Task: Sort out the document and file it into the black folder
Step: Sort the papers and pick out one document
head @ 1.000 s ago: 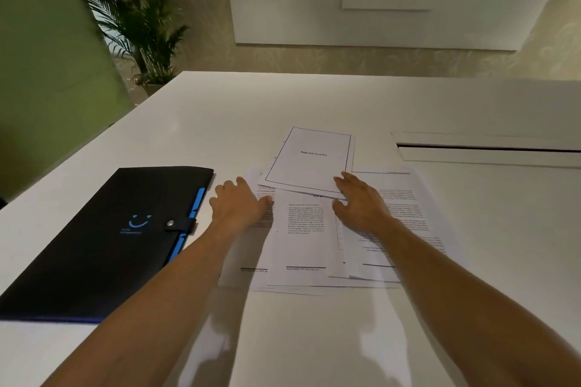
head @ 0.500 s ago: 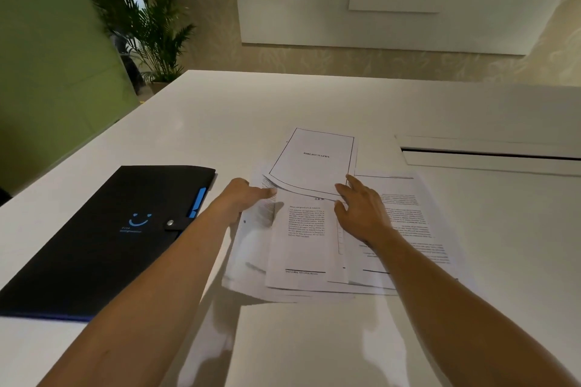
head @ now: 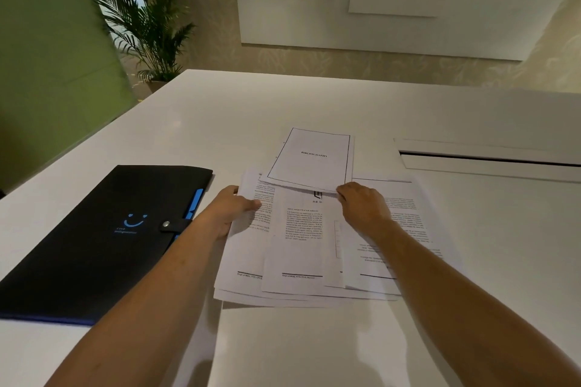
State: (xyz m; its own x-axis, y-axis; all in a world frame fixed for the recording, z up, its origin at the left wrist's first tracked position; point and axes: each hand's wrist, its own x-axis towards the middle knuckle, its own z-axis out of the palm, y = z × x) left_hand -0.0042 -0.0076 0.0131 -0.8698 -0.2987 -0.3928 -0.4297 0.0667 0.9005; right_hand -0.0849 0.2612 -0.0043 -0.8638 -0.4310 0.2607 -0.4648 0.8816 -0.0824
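Several printed document sheets (head: 301, 248) lie fanned out on the white table (head: 220, 122). A bordered title page (head: 309, 157) sits on top at the far end. My left hand (head: 228, 210) grips the left edge of the leftmost sheets, thumb on top and fingers underneath. My right hand (head: 361, 207) pinches the near edge of the title page with its fingers curled. The black folder (head: 94, 236), with a blue smiley and a snapped strap, lies closed to the left of the papers, apart from both hands.
A long slot with a raised flap (head: 490, 160) is cut into the table at the right. A potted palm (head: 144, 25) and a green wall panel (head: 47, 56) stand beyond the table's far left corner.
My left hand slid off the top of the papers to their left edge and took hold of the sheets. My right hand curled from flat to pinching the title page's near edge.
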